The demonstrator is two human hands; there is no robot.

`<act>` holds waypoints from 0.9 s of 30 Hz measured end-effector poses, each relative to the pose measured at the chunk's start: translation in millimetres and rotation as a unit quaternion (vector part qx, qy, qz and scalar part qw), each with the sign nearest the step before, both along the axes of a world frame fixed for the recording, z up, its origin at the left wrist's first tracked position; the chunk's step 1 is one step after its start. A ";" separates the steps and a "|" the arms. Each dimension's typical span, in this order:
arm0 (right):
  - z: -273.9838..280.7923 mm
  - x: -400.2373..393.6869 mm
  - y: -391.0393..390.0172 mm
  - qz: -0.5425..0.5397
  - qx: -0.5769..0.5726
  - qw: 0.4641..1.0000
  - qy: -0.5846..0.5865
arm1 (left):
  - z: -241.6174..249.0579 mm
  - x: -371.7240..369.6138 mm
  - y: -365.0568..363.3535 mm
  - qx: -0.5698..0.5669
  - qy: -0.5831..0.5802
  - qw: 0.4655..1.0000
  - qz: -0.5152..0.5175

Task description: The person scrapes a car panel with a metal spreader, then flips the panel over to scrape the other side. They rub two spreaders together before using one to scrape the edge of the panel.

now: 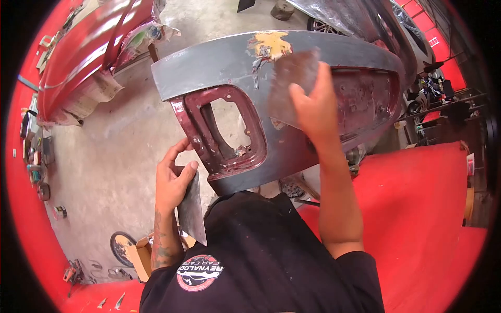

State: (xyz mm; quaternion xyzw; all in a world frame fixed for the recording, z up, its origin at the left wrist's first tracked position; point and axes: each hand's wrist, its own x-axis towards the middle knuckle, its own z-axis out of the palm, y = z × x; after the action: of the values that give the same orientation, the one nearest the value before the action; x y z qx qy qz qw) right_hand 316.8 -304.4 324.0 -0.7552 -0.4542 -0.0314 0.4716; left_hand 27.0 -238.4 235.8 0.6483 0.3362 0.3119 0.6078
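A grey-primed car trunk lid [198, 63] with dark red recesses stands in front of me. Near its upper edge is a rough patch of yellow body filler [271, 44]. My right hand [316, 107] grips a wide, dark, flat spreader [292, 86], slightly smeared by motion, which overlaps the lid just below the filler. Lower left, my left hand [175, 180] holds a second flat spreader [192, 211] between thumb and palm, its blade pointing down. The fingers of that hand reach close to the lid's left edge, beside the lamp opening [228, 125].
A red car panel [88, 57] edged with masking paper stands at upper left. Cars partly under plastic sheet [339, 18] are at the back right. On the floor at lower left are a cardboard box [141, 259] and a round, filler-smeared disc [121, 249]. A red wall [412, 193] rises at right.
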 end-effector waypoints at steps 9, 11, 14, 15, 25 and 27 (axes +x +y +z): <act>-2.1 0.9 -31.7 0.013 -0.040 0.994 0.100 | 5.3 -1.2 1.5 -0.041 0.002 0.999 -0.003; -4.0 7.9 -35.2 0.014 0.020 0.984 0.179 | 3.0 -0.6 1.6 -0.041 -0.006 0.999 -0.004; -4.1 -17.9 -32.5 0.033 -0.039 0.996 0.072 | 4.2 -1.2 1.9 -0.041 -0.009 0.999 -0.005; -7.9 -17.5 -30.6 0.037 -0.050 0.995 0.075 | 5.1 -1.2 1.9 -0.043 -0.008 0.999 -0.008; 9.8 -7.5 10.9 0.006 -0.067 0.997 0.030 | 4.5 -2.1 3.0 -0.040 -0.002 0.999 -0.011; 11.9 8.6 10.5 0.039 -0.056 0.996 0.052 | 5.4 -1.8 1.3 -0.022 0.009 1.000 -0.005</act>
State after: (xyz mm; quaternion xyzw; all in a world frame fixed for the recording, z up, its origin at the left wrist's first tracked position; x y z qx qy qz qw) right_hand 325.4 -293.9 335.9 -0.7629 -0.4589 0.0521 0.4524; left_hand 25.2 -237.1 241.1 0.6394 0.3451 0.2956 0.6202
